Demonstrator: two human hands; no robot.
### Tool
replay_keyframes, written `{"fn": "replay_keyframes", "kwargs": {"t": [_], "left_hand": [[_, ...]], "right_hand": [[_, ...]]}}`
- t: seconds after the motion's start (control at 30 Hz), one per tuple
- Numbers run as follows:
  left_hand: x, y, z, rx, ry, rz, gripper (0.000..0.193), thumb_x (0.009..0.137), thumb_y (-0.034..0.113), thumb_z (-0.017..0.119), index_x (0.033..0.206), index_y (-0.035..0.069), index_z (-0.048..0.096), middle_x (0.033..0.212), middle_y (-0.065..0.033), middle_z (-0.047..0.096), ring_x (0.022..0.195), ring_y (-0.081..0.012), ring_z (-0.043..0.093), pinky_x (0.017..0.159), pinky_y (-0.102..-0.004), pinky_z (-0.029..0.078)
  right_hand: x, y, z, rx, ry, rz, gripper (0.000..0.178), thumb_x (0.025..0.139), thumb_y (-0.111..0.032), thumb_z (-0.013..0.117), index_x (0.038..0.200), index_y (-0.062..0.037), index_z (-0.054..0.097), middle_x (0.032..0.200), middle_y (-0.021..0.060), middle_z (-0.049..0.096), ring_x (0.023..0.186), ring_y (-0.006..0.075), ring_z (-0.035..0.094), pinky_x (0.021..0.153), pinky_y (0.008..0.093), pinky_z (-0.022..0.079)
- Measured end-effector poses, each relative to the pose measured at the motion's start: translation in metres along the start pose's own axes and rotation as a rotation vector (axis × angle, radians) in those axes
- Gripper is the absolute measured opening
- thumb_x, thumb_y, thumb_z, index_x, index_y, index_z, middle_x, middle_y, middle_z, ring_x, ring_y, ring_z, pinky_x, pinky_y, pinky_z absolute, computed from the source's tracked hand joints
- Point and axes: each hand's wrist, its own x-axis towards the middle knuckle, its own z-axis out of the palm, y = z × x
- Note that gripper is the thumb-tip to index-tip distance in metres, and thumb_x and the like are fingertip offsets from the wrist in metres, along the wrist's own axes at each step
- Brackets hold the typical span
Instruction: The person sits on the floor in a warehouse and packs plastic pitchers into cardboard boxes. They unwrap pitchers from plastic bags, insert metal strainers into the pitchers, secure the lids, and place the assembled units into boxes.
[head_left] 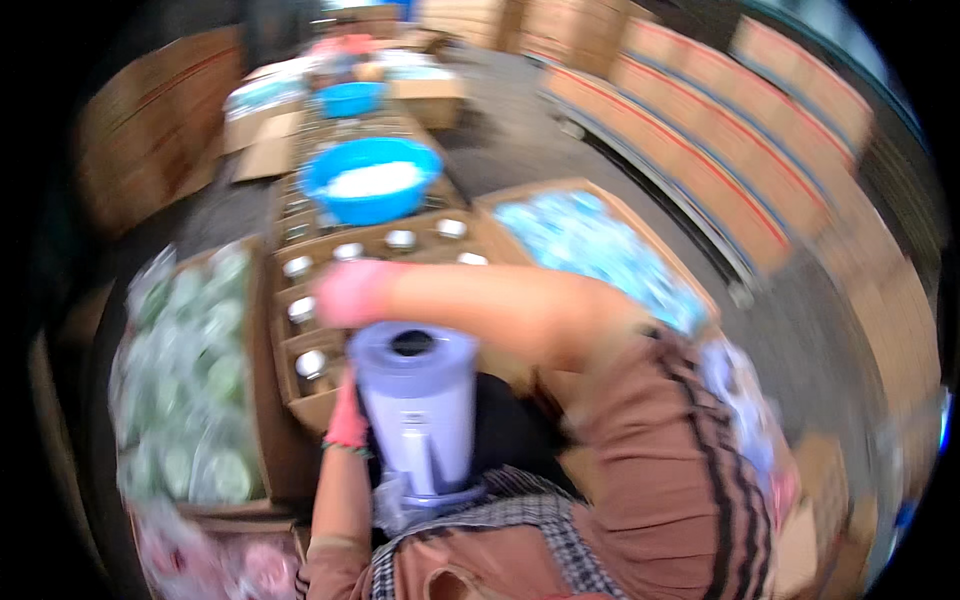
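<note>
A lavender blender jar (418,415) with a lid that has a dark round opening stands close against my body, its handle facing me. My left hand (348,415), in a pink glove, holds the jar's left side; the fingers are mostly behind it. My right arm crosses above the jar to the left. My right hand (352,292), also pink-gloved, is over a divided carton (318,405) holding several silver-topped pieces (400,240). Motion smears its fingers, and I cannot make out anything in them.
On the left is a box of wrapped green pieces (190,375), with pink ones (265,565) below it. A blue basin (370,205) with white contents stands ahead. Wrapped blue pieces (590,250) fill a box on the right. Stacked cartons (690,150) line the far right.
</note>
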Motion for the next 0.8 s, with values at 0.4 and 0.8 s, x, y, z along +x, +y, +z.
{"fn": "replay_keyframes", "kwargs": {"t": [0.4,0.8], "left_hand": [[0.009,-0.007,0.019,-0.037,-0.09,-0.214,0.05,0.084,0.041,0.042,0.118,0.004,0.043,0.113,-0.0106,0.051,0.1,-0.0246,0.051,0.087,-0.0371,0.041],[0.022,-0.023,0.0,0.192,-0.132,-0.162,0.05,0.086,0.043,0.035,0.116,0.004,0.046,0.11,-0.0117,0.053,0.098,-0.0257,0.053,0.087,-0.0393,0.041]], "right_hand": [[-0.044,-0.072,-0.063,-0.24,0.751,-0.024,0.031,0.076,-0.017,0.047,0.104,-0.0045,0.051,0.105,0.0149,0.051,0.102,0.0325,0.045,0.081,0.0468,0.038],[-0.136,-0.188,0.172,0.154,0.486,0.052,0.019,0.077,-0.02,0.042,0.088,-0.007,0.051,0.1,0.0093,0.049,0.105,0.0245,0.043,0.085,0.0379,0.036]]}}
